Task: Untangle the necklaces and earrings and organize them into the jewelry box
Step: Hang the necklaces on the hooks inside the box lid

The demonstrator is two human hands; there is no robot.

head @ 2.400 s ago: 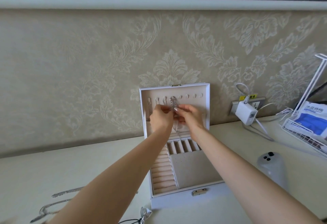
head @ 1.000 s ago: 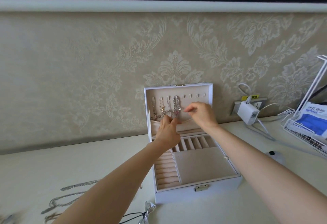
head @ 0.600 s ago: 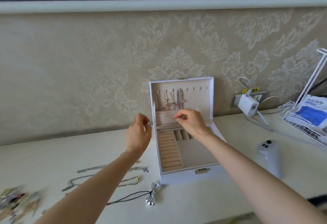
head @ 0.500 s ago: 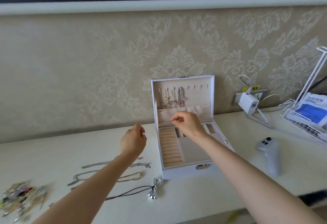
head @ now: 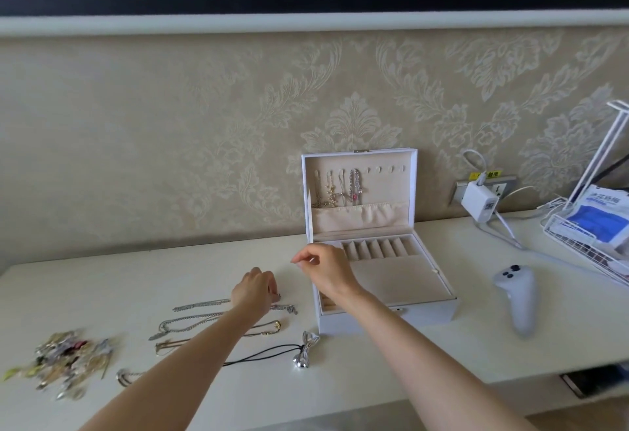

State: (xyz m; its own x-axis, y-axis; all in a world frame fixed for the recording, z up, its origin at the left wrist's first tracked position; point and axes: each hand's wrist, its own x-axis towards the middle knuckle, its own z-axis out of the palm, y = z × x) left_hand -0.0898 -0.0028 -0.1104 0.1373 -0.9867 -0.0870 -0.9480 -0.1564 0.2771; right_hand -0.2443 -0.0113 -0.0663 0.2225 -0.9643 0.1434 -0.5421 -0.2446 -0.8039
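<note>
Meanwhile, the left hand curled over the top one of five necklaces on the desk, grip unclear, while the right hand hovered pinched, empty, beside the jewelry box.

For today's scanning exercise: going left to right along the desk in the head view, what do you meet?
Jumbled jewelry pile → loose chain necklaces → bow pendant → open jewelry box → white controller → wire rack.
</note>
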